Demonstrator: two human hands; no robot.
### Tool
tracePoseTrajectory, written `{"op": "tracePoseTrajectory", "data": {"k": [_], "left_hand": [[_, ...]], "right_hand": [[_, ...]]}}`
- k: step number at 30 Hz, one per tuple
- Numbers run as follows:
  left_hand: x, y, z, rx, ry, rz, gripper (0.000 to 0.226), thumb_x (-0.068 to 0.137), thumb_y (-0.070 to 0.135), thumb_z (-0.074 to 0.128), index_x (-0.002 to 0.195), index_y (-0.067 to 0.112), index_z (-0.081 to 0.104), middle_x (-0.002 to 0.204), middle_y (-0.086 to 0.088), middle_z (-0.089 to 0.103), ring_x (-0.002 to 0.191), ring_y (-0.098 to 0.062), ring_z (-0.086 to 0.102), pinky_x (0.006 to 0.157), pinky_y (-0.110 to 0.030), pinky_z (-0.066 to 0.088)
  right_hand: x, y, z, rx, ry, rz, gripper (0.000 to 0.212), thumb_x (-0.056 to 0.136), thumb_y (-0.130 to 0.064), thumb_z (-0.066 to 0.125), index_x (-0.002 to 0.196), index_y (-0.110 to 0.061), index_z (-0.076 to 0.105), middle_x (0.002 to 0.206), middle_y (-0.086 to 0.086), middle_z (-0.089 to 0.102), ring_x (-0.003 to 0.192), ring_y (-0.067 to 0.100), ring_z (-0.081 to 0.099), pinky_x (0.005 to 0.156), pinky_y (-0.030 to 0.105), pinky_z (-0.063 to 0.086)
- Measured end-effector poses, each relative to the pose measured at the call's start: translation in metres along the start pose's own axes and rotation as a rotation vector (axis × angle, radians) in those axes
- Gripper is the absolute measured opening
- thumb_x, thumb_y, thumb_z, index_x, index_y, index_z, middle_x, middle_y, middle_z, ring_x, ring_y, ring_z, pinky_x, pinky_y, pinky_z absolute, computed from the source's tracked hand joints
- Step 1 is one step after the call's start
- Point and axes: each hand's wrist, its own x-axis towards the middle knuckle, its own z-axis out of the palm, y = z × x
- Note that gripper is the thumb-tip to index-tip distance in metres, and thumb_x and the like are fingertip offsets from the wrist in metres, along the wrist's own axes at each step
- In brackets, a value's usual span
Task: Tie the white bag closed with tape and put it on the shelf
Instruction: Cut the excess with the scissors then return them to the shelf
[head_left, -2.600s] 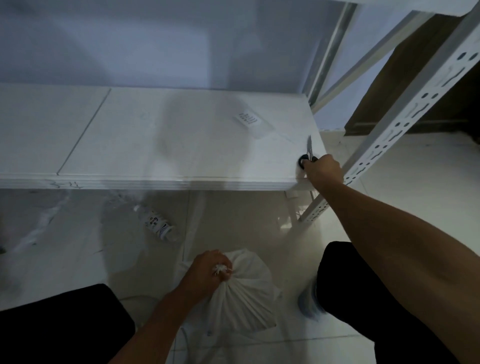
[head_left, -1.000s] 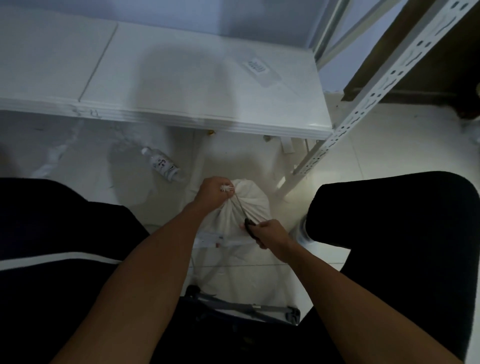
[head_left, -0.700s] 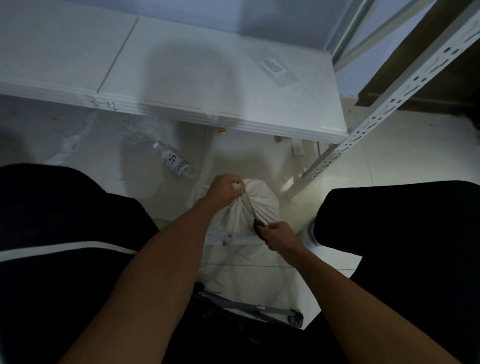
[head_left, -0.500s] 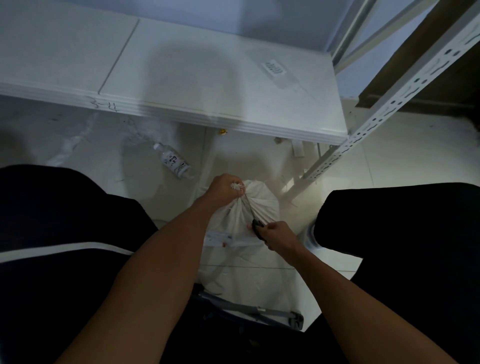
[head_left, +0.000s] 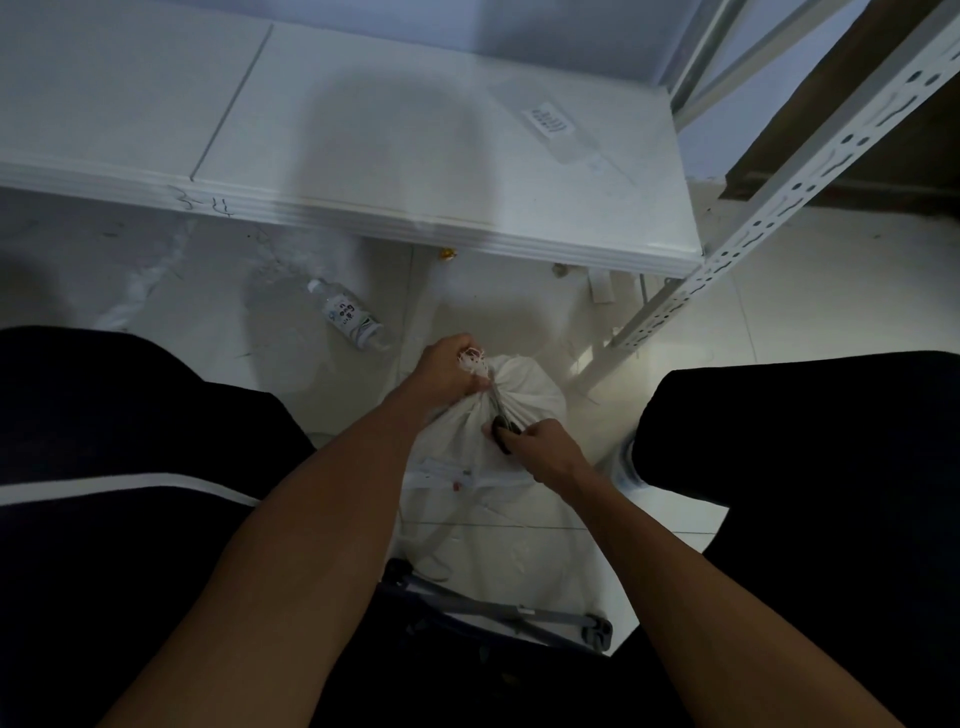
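Note:
The white bag (head_left: 530, 400) stands on the floor between my knees, its neck gathered into a bunch. My left hand (head_left: 448, 366) grips that bunched neck from the left. My right hand (head_left: 540, 449) holds black-handled scissors (head_left: 503, 423) just right of and below the neck, blades pointing up at the gathered top. The white shelf board (head_left: 415, 150) lies ahead and above the bag, bare except for a small label. Any tape on the neck is too small to make out.
A plastic bottle (head_left: 350, 321) lies on the tiled floor to the left of the bag. A perforated white shelf upright (head_left: 769, 218) slants at the right. My dark-clothed knees flank the bag, and a grey wheeled frame (head_left: 519, 616) sits below it.
My right hand took the scissors from the shelf's front right corner and brought them down to the bag's neck. In the last second both hands have barely moved.

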Motion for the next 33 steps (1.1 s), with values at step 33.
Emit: {"op": "tracePoseTrajectory", "data": {"k": [33], "left_hand": [[-0.002,0.029,0.004,0.162,0.009,0.028,0.03,0.061,0.028,0.062,0.09,0.035,0.065,0.102,0.01,0.067,0.097,-0.013,0.059,0.088,-0.035,0.047]], "right_hand": [[-0.01,-0.014,-0.003,-0.098,0.172,-0.113,0.044,0.09,-0.046,0.053,0.055,-0.023,0.042,0.073,0.012,0.056,0.087,0.027,0.05,0.074,0.034,0.045]]}}
